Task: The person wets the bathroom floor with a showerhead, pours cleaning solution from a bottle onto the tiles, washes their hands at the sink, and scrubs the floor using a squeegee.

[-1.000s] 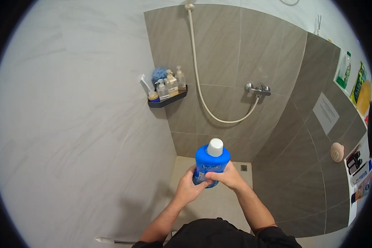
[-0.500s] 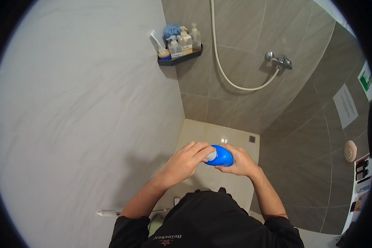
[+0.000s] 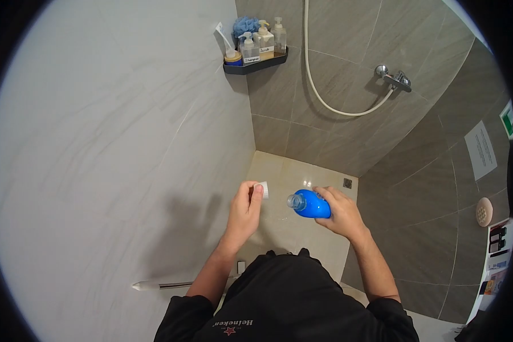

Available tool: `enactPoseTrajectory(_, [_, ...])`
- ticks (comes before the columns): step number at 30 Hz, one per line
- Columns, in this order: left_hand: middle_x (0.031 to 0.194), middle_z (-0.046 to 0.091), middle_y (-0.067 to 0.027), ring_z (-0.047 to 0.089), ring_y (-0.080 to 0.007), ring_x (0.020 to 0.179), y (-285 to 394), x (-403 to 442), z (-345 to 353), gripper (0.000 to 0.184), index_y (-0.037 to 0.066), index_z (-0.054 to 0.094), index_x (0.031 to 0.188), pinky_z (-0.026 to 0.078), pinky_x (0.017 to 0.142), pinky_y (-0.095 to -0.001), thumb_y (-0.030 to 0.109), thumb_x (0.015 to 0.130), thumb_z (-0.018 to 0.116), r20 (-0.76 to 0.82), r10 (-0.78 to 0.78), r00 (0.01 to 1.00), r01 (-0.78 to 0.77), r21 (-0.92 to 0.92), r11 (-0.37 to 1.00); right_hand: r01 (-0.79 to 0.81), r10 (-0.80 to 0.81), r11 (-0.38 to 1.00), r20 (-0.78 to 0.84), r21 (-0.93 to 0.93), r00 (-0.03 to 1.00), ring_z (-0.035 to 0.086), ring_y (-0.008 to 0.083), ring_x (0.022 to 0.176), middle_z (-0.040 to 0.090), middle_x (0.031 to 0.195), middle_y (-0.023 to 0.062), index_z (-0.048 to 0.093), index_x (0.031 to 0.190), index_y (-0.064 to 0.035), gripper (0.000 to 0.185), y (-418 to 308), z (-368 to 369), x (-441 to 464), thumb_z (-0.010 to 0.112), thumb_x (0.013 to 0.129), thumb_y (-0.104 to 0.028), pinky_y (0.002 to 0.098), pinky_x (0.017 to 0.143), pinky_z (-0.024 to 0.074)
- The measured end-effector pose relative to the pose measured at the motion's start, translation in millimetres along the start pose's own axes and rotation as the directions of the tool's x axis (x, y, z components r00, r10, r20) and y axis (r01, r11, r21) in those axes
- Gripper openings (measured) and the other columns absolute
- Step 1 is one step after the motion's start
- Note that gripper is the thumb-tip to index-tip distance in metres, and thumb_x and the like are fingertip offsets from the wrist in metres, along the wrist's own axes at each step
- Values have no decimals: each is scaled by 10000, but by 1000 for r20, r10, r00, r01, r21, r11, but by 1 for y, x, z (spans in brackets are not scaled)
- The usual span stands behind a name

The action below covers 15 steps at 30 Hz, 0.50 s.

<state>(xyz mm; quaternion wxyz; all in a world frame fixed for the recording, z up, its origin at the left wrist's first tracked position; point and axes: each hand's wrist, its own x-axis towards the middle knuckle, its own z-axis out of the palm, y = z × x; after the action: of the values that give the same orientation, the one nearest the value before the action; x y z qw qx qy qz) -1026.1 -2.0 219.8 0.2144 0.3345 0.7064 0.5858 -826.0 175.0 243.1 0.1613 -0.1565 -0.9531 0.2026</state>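
Note:
My right hand (image 3: 343, 212) is wrapped round a blue bottle (image 3: 313, 205). The bottle leans to the left, and its clear threaded neck is uncovered. Off to the left, my left hand (image 3: 247, 210) pinches a white bottle cap (image 3: 261, 190) between thumb and fingers. A short gap separates the cap from the bottle neck. Both hands are held above the pale tiled floor, in front of my body. What is inside the bottle cannot be made out.
A black corner shelf (image 3: 255, 67) carries several pump bottles and a blue bath puff (image 3: 245, 25). A white shower hose (image 3: 325, 102) hangs from the chrome mixer tap (image 3: 394, 78). A floor drain (image 3: 347, 183) lies in the far corner. A squeegee-like tool (image 3: 165, 285) is at lower left.
The cap has come off the bottle. My left hand has moved left with it, leaving the neck bare. My right hand still holds the bottle, and the view has shifted slightly.

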Motion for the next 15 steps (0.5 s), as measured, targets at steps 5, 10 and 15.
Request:
enactPoseTrajectory(5, [1009, 626, -51, 582, -91, 899, -26, -20, -11, 226, 3, 532, 1140, 462, 753, -257, 119, 955, 588, 0, 17, 1000, -17, -187, 982, 57, -57, 977, 7, -207, 998, 597, 325, 984, 587, 1069, 117, 550, 1256, -122, 747, 12, -24, 20, 803, 555, -65, 419, 836, 503])
enactPoseTrajectory(10, [1054, 631, -79, 585, -116, 889, -31, -42, -53, 297, -1, 557, 1168, 471, 730, -255, 61, 895, 656, -302, 77, 950, -112, -99, 989, 98, -118, 907, -24, -409, 993, 605, 321, 984, 595, 1049, 115, 564, 1250, -130, 728, 23, -36, 50, 782, 562, -34, 416, 849, 495])
enactPoseTrajectory(15, [1067, 611, -87, 580, -138, 916, -31, -70, -127, 328, 2, 545, 1217, 475, 763, -266, 50, 907, 640, -654, 326, 683, -145, 316, 938, 161, -158, 846, 49, -508, 986, 604, 306, 997, 584, 1021, 97, 541, 1293, -179, 752, 31, -29, 80, 783, 592, -52, 423, 856, 494])
